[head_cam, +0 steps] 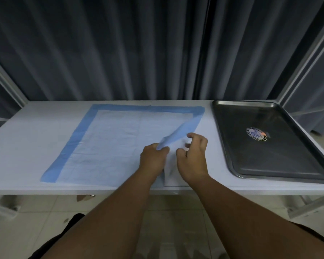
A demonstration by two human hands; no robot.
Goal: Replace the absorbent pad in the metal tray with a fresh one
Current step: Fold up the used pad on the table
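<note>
Gripping the pad [108, 143] corner, left hand [153, 157] (metal tray [269, 161] bare).

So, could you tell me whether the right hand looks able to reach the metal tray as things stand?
Probably yes. The right hand hovers by the absorbent pad's lifted corner, apart from the metal tray, with only bare white table between them.

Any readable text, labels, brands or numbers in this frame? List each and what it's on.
Round sticker on the floor of the metal tray: a ring of lettering around a pale emblem, too small and blurred to read.
Absorbent pad: blue border, no print visible.
Table: no markings visible.
Nothing legible anywhere in the frame.
</note>
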